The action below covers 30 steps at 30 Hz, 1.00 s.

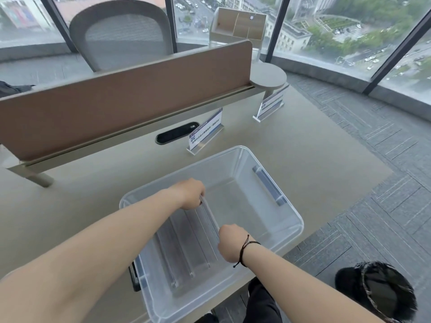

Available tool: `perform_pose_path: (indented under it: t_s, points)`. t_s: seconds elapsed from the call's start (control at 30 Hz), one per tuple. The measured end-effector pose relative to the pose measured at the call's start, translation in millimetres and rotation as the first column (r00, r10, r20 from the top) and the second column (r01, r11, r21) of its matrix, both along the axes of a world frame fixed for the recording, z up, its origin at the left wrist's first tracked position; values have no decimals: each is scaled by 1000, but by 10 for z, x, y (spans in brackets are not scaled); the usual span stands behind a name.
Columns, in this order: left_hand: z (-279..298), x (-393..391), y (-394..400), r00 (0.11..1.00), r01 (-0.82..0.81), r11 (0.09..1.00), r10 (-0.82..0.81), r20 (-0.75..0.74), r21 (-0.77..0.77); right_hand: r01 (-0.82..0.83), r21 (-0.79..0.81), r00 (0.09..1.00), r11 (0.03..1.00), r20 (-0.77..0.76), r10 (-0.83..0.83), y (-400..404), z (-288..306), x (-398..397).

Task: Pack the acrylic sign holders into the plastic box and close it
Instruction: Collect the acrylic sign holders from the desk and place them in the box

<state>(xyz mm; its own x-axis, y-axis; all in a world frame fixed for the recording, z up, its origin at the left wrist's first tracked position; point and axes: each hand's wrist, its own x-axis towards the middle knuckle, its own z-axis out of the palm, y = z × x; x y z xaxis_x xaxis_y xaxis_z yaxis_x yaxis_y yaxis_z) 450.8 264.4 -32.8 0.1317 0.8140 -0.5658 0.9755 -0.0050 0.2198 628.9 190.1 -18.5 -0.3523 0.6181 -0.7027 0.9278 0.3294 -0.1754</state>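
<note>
Now both hands, left hand (191, 194) and right hand (231, 243), grip one holder (210, 213); two stand on desk (303, 159).

My clear plastic box (268, 164) sits open on the desk, several acrylic sign holders (184, 248) lying flat inside (its left half); two more sign holders (205, 131) stand upright on the desk behind it

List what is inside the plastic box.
Several acrylic sign holders lie in the plastic box; both hands grip the nearest one. Their overlap hides the exact count.
</note>
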Motion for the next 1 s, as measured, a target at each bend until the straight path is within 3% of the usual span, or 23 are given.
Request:
perform_pose_path:
  t_s: [1.0]
  points:
    - [150,-143,-237,999,-18,998,16,38,55,108,-51,994,993,9,-108,-37,56,-32]
